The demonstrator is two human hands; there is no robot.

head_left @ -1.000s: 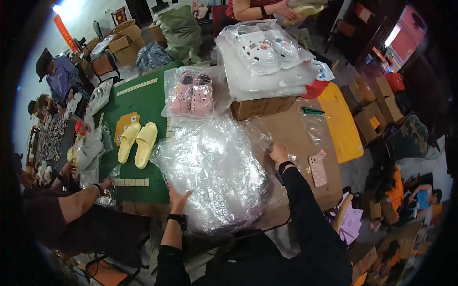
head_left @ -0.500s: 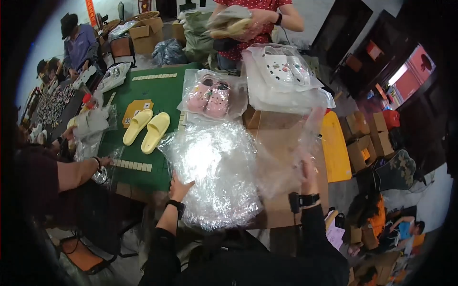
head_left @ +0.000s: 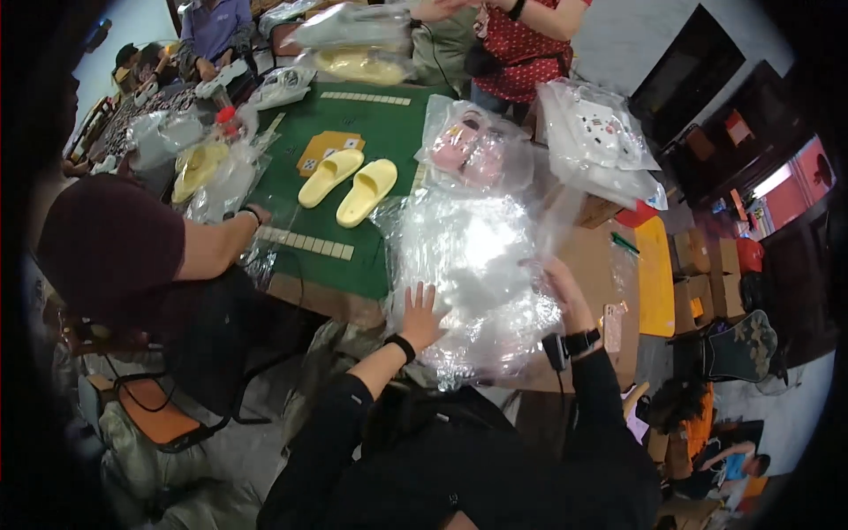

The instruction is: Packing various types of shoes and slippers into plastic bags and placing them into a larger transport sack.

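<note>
A thick pile of shiny clear plastic bags [head_left: 473, 256] lies on the table in front of me. My left hand [head_left: 422, 320] rests on its lower left part, fingers spread, gripping nothing. At the right side of the pile, my right hand [head_left: 564, 287] is closed on the edge of a clear plastic bag [head_left: 558, 216], whose hazy film stretches above the fingers. Beyond the pile lie bagged pink clogs [head_left: 468, 150]. Two yellow slides [head_left: 367, 193] sit unwrapped on the green mat [head_left: 291, 199] to the left.
Bagged white clogs [head_left: 605, 128] lie at the back right, near a yellow board [head_left: 655, 274]. Cardboard [head_left: 587, 349] covers the table at right, with a phone-like item [head_left: 613, 327]. A co-worker's arm [head_left: 221, 238] reaches in from the left; another person in red dots [head_left: 528, 62] stands opposite.
My right hand has come in from the right with the film, to the pile's edge. My left hand has spread flat on the pile. The view has shifted; the person opposite has moved bagged yellow slides leftward.
</note>
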